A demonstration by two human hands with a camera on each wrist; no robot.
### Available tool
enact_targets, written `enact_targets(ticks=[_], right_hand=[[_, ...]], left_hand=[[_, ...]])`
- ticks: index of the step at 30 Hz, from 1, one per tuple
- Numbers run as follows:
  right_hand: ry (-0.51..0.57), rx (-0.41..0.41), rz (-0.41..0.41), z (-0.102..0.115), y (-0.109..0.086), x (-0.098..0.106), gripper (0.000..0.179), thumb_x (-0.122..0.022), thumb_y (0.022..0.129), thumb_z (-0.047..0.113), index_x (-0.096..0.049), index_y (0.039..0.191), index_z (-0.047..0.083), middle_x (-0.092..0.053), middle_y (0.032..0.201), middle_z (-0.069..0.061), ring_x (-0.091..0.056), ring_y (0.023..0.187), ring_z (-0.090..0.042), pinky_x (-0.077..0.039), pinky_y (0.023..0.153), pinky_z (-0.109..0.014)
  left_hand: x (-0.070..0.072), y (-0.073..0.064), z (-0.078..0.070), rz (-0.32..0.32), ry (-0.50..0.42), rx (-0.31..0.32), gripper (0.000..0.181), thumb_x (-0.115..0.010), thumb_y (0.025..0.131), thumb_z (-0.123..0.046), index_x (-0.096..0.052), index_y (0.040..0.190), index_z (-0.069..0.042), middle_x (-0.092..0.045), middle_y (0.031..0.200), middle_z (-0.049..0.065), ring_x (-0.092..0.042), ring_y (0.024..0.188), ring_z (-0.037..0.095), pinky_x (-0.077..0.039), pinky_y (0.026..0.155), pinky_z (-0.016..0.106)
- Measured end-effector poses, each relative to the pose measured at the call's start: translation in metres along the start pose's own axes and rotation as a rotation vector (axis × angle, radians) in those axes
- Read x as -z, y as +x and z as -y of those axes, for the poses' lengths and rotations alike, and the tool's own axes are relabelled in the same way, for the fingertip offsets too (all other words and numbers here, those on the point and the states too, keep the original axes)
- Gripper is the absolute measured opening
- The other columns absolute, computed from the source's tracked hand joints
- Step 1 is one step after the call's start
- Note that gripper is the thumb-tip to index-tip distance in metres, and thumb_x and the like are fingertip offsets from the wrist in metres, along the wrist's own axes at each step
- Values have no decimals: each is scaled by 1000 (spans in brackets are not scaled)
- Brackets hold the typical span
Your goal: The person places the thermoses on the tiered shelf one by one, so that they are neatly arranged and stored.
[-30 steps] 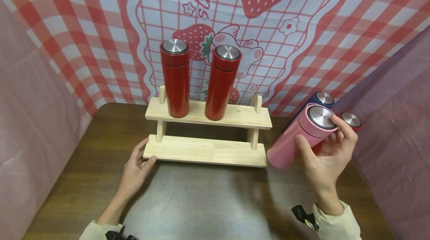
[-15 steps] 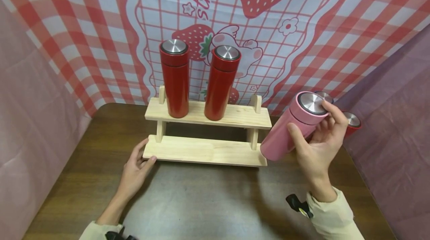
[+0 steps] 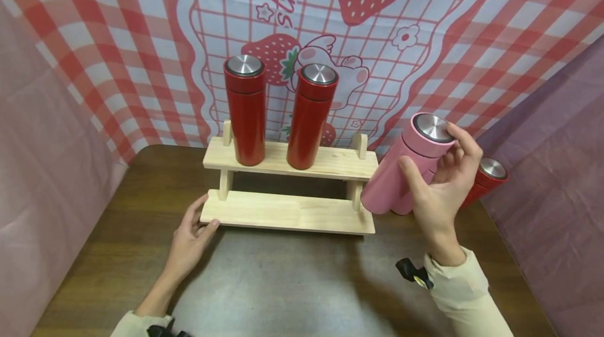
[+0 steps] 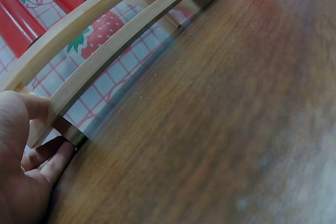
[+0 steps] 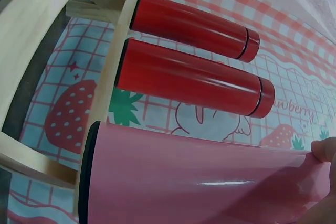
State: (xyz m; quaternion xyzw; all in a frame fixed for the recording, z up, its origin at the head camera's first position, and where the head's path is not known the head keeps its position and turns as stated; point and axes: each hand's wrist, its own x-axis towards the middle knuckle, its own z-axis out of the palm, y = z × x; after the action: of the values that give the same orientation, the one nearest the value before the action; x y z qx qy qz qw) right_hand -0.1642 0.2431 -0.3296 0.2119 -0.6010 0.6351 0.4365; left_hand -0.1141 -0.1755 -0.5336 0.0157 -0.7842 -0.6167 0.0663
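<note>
My right hand (image 3: 441, 195) holds a pink thermos (image 3: 389, 180) near its steel-topped lid, thumb on the near side and a finger at the lid's edge. The thermos leans to the right, its base overlapping the right end of the two-tier wooden rack (image 3: 288, 211) in the head view. Across the right wrist view, its pink body (image 5: 199, 177) fills the lower part. My left hand (image 3: 189, 240) grips the left end of the rack's lower shelf, thumb at the front edge. Two red thermoses (image 3: 247, 122) (image 3: 311, 127) stand upright on the upper shelf.
Behind the held thermos, part of a second pink thermos (image 3: 402, 207) shows. Another red thermos (image 3: 488, 177) stands at the right, partly behind my right hand. A strawberry-print cloth (image 3: 368, 49) hangs behind the brown wooden table (image 3: 283, 284).
My right hand has carried the pink thermos left and up, toward the rack's right end. The blue thermos behind it is now hidden in the head view. My left hand stays put.
</note>
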Motion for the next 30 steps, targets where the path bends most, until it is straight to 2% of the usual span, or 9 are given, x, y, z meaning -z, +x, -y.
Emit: enact_targets(ticks=[6, 10, 15, 18, 20, 23, 25, 30], right_hand=[[-34, 3, 17, -6, 10, -11, 77, -94, 81, 4, -53, 146, -4, -64, 136, -22, -65, 120, -36, -58, 98, -31], [-47, 16, 23, -11, 17, -18, 76, -90, 80, 1, -53, 146, -3, -64, 136, -21, -64, 120, -36, -56, 99, -33], [-64, 37, 58, -18, 23, -24, 77, -90, 82, 5, -52, 149, -3, -63, 137, -19, -63, 121, -36, -56, 101, -35], [-68, 47, 68, -23, 24, -27, 78, -92, 84, 11, -52, 149, -2, -63, 138, -17, -62, 121, -35, -56, 100, -35], [-77, 52, 73, -26, 25, -29, 79, -93, 85, 16, -52, 150, -2, -63, 138, -16, -62, 121, -35, -56, 100, -34], [-87, 56, 81, -30, 26, -31, 81, -94, 85, 21, -52, 150, -2, -63, 139, -14, -62, 121, -34, -55, 101, -35], [-96, 59, 86, -32, 26, -32, 82, -95, 86, 26, -52, 151, -1, -63, 139, -12, -62, 121, -34, -55, 102, -35], [-52, 55, 86, -38, 31, -40, 85, -97, 86, 30, -52, 151, 0, -63, 136, -14, -62, 121, -35, -56, 101, -36]], left_hand=[[1, -1, 3, -28, 24, -27, 69, -74, 109, -17, -42, 170, -12, -53, 156, 39, -67, 132, 33, -52, 94, 7], [1, -1, 0, -9, 18, -6, 70, -72, 110, -17, -39, 171, -11, -51, 160, 37, -63, 136, 41, -50, 94, 5], [1, -1, -1, 8, 17, 11, 71, -71, 111, -13, -36, 172, -8, -48, 164, 35, -58, 141, 48, -48, 94, 3], [1, 0, 0, -7, 30, -8, 72, -73, 109, -12, -38, 172, -9, -50, 161, 36, -62, 138, 47, -52, 94, 9], [1, 0, 2, -10, 33, -25, 72, -74, 109, -13, -39, 171, -10, -50, 160, 37, -63, 137, 47, -57, 99, 20], [1, 1, 7, -18, 35, -52, 72, -76, 108, -18, -41, 171, -13, -50, 158, 39, -65, 136, 45, -60, 103, 30], [2, 1, 9, -13, 37, -58, 72, -76, 109, -21, -41, 171, -15, -50, 158, 40, -65, 136, 45, -59, 103, 29], [2, 2, 10, -12, 41, -62, 70, -74, 109, -21, -41, 171, -15, -48, 158, 42, -63, 138, 46, -53, 96, 10]])
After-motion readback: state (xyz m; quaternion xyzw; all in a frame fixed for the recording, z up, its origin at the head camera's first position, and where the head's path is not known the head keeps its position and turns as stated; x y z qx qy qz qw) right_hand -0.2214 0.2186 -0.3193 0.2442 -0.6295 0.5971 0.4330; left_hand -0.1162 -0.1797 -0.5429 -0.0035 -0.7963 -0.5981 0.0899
